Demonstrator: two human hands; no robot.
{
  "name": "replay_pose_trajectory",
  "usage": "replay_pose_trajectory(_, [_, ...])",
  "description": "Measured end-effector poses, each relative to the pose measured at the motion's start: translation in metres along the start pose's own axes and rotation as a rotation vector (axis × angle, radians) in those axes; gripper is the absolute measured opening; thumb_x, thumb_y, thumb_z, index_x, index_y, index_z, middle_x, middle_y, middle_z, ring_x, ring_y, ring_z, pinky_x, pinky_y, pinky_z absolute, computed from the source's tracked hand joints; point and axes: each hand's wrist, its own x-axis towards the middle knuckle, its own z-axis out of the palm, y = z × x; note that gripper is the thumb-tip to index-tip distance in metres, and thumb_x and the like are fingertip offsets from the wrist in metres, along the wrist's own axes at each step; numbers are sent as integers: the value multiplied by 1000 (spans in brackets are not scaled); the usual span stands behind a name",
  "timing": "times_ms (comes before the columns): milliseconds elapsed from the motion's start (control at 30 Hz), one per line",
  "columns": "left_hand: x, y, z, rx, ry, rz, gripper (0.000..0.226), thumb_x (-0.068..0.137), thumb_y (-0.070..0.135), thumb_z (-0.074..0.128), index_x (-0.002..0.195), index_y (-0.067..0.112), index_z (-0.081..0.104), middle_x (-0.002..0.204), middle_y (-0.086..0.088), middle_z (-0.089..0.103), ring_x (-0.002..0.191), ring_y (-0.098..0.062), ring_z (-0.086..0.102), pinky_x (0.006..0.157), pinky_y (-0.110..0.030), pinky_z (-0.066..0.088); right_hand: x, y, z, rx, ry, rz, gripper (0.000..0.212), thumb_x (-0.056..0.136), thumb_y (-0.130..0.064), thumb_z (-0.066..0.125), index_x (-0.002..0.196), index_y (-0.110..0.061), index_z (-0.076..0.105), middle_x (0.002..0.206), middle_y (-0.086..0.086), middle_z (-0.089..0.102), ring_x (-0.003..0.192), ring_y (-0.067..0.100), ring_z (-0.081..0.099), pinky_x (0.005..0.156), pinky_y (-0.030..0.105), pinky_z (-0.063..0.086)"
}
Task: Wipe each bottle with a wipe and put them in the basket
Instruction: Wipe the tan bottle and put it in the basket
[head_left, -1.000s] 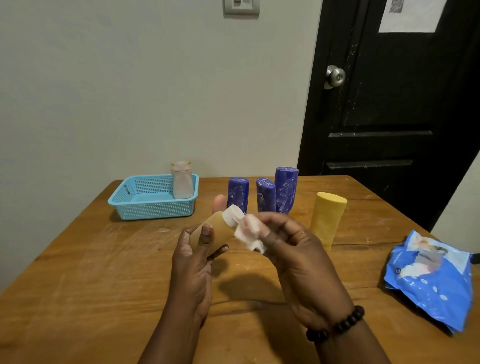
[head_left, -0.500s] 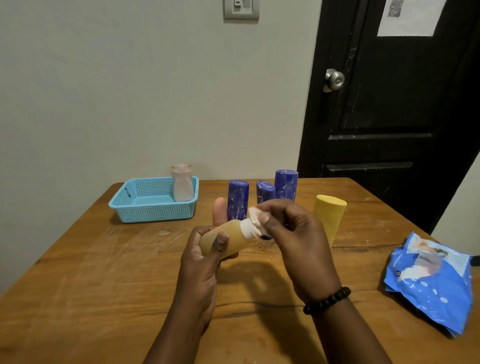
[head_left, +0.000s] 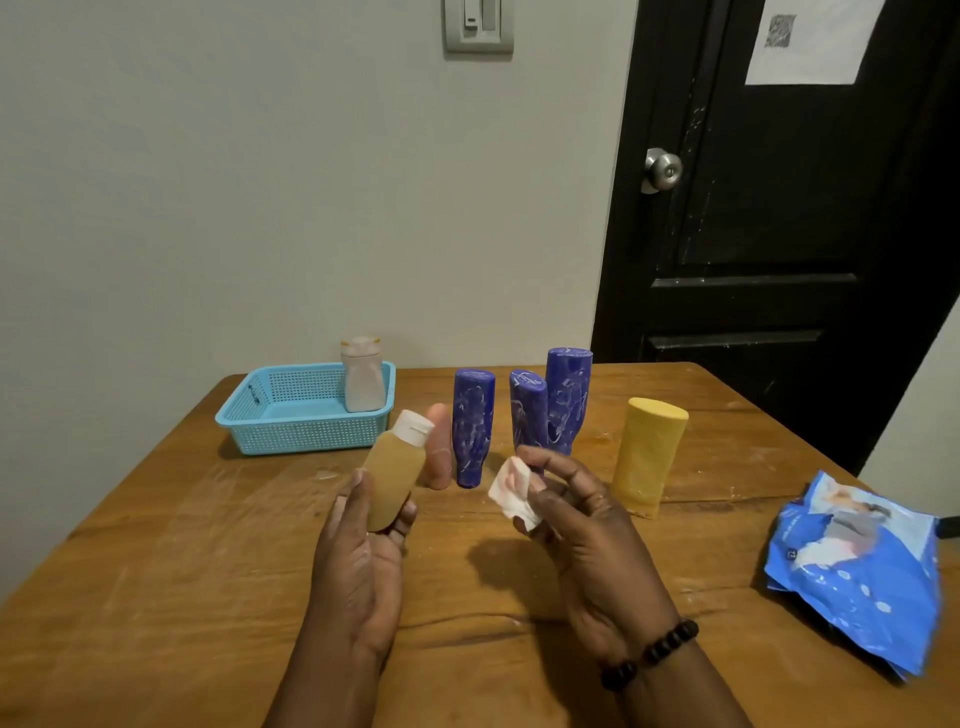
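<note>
Left hand (head_left: 358, 566) fingers clamped round tan bottle (head_left: 393, 480), right hand (head_left: 587, 540) pinching crumpled wipe (head_left: 511, 486), palms hidden

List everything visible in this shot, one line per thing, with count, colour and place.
basket: 1, light blue, far left of the table
pale bottle: 1, whitish, standing in the basket's right end
blue bottles: 3, dark blue, standing cap-down at the table's middle back
yellow bottle: 1, yellow, standing cap-down right of the blue ones
amber bottle: 1, tan with a white cap, held above the table
wipe: 1, white, crumpled, held apart from the amber bottle
wipes packet: 1, blue, lying at the table's right edge
table: 1, brown wood
door: 1, black, with a silver knob, behind the table
wall switch: 1, grey, on the wall
left hand: holds the amber bottle
right hand: pinches the wipe, beaded bracelet on the wrist
</note>
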Motion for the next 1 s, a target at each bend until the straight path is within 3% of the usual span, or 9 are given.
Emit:
replay_pose_trajectory(100, [1, 6, -2, -64, -10, -17, 16, 98, 19, 53, 113, 16, 58, 110, -3, 66, 85, -11, 63, 69, -25, 52, 2, 12, 1, 29, -7, 68, 22, 88, -2, 62, 99, -16, 75, 103, 11, 72, 85, 18, 63, 62, 25, 53])
replay_pose_trajectory(233, [0, 14, -2, -38, 44, 28, 13, 97, 7, 53, 110, 11, 54, 117, -12, 60, 98, -17, 64, 79, -27, 55, 6, 24, 3, -53, -42, 129, 21, 89, -3, 62, 101, -15, 75, 105, 14, 72, 86, 25, 63, 69, 34, 52])
replay_pose_trajectory(300, [2, 24, -3, 88, 72, 71, 19, 96, 6, 56, 113, 13, 52, 121, -12, 59, 100, -21, 65, 83, -26, 55, 8, 27, 5, -79, -62, 134, 20, 89, -3, 63, 101, -14, 75, 102, 14, 73, 86, 24, 65, 68, 34, 53])
replay_pose_trajectory(433, [18, 59, 1, 344, 160, 261, 33, 89, 15, 69, 117, 26, 54, 114, 0, 63, 100, -15, 66, 72, -23, 55, 14, 36, 9, -161, -120, 129, 19, 90, -4, 63, 101, -13, 74, 104, 18, 71, 86, 28, 65, 74, 44, 55])
replay_pose_trajectory(567, [54, 96, 7, 788, 194, 578, 39, 87, 23, 74, 121, 15, 58, 113, -4, 66, 99, -17, 65, 78, -19, 51, 20, 47, 14, -166, -134, 145, 18, 89, -4, 64, 101, -12, 74, 106, 21, 69, 91, 37, 65, 75, 50, 55])
replay_pose_trajectory(667, [87, 104, 15, 1029, 149, 709, 34, 86, 25, 75, 115, 15, 60, 105, 3, 65, 89, -10, 60, 69, -10, 43, 23, 52, 16, -147, -160, 136, 16, 89, -6, 65, 102, -12, 73, 108, 24, 68, 91, 39, 64, 73, 46, 54])
replay_pose_trajectory(833, [147, 96, 11, 1232, 119, 674, 37, 83, 19, 78, 111, 9, 56, 101, -5, 64, 92, -22, 61, 75, -29, 45, 34, 54, 19, -192, -236, 143, 16, 91, -4, 62, 101, -11, 73, 104, 23, 70, 86, 35, 65, 72, 45, 53])
replay_pose_trajectory(1000, [188, 91, 2, 1355, 131, 610, 35, 82, 17, 80, 109, 8, 59, 102, -12, 69, 88, -21, 59, 72, -29, 41, 39, 62, 19, -274, -314, 153, 16, 90, -10, 65, 102, -15, 74, 99, 16, 73, 80, 23, 66, 74, 38, 52])
